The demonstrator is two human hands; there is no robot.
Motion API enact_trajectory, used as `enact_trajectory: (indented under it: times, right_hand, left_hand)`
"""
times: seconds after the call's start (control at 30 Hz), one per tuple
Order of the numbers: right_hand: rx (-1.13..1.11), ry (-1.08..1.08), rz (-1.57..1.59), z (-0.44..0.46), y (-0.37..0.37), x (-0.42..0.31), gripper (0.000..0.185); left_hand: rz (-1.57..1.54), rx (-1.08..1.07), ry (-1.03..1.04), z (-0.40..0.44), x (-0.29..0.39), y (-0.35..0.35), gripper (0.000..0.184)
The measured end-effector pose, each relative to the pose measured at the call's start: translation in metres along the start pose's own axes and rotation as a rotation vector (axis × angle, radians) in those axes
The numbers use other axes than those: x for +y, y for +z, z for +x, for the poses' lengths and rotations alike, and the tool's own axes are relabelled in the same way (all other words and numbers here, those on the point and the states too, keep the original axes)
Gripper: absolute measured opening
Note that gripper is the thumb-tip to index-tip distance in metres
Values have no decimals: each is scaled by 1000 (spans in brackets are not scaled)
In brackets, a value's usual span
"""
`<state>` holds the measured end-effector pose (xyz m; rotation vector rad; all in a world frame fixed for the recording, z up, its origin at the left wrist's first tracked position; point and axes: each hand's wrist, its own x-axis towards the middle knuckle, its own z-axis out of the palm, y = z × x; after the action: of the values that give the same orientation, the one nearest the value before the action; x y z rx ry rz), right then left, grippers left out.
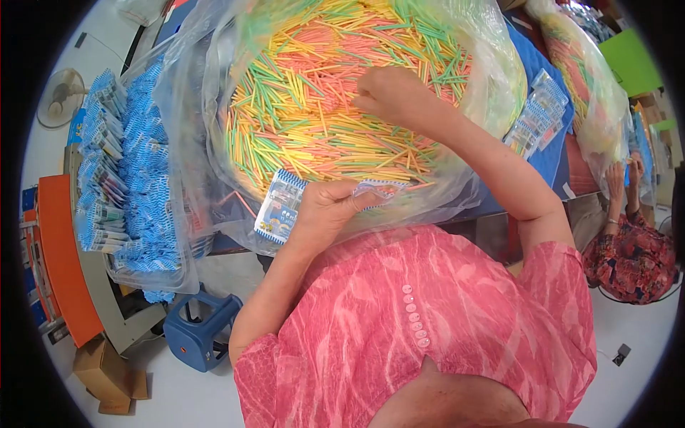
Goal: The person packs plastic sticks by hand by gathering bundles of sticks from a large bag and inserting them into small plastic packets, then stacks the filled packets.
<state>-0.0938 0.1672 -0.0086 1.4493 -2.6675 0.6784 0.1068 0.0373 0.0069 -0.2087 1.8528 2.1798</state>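
A large clear plastic bag point(217, 85) lies open in front of me, full of thin pink, yellow and green sticks point(314, 114). My left hand point(328, 207) is closed on a small blue-and-white printed packet point(280, 207) at the bag's near edge. Crumpled packet film also shows on the thumb side of that hand. Over the middle of the heap, my right hand point(399, 96) has its fingers curled inward. Whatever lies between those fingertips is hidden from view.
A clear bin point(187, 264) on the left holds many blue-and-white packets point(146, 171). More packets point(539, 114) lie on blue cloth at the right. Another bag of sticks point(571, 85) stands beyond, near a co-worker's hands point(615, 182). A blue stool point(203, 332) stands below left.
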Motion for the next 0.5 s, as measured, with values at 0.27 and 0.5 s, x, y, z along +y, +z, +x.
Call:
enact_trajectory:
  times: [0.27, 0.5]
  right_hand:
    - [-135, 37, -215, 12, -6, 1, 20]
    - [-86, 270, 710, -11, -65, -15, 20]
  left_hand:
    - [-35, 74, 8, -2, -5, -9, 19]
    - [-34, 125, 4, 1, -4, -11, 21]
